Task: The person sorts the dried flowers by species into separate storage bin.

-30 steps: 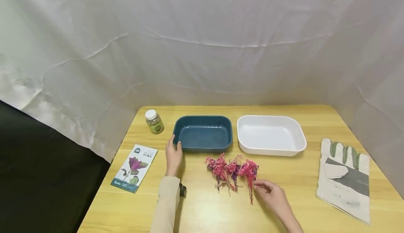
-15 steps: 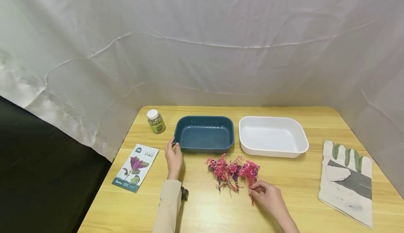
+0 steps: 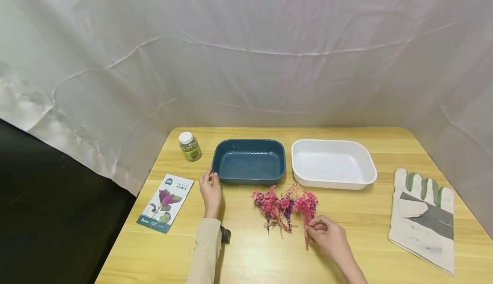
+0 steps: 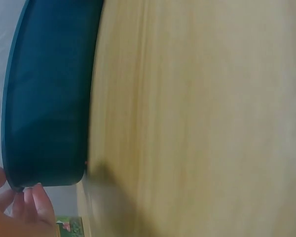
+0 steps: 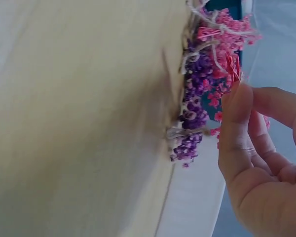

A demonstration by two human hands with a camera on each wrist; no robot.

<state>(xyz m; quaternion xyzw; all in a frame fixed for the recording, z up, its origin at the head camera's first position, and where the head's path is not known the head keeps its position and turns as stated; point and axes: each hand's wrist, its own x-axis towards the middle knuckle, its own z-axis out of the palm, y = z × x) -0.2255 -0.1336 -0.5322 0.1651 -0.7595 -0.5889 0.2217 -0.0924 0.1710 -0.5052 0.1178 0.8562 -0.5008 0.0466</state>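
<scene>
In the head view, my left hand [image 3: 210,194] holds the near left corner of a dark blue rectangular dish [image 3: 248,181]. The left wrist view shows its fingers [image 4: 42,202] against the outer wall of the dish [image 4: 49,98], thumb at the rim. My right hand [image 3: 329,237] pinches the stems of the rightmost pink dried flower bunch [image 3: 306,205] between thumb and forefinger. Beside that bunch lie more pink and purple dried flowers [image 3: 271,205]. Seen from the right wrist, purple flowers [image 5: 195,108] tied with twine lie behind the fingertips [image 5: 239,94].
Right of the blue dish stands a white dish [image 3: 333,185]. A white-capped jar [image 3: 190,147] is at the back left, with a seed packet [image 3: 165,203] in front of it. White and grey work gloves [image 3: 421,222] lie on the right side of the wooden table [image 3: 262,262].
My right thumb and forefinger have closed on the stems of the rightmost pink bunch, which has shifted slightly. My left hand stays at the blue dish's corner.
</scene>
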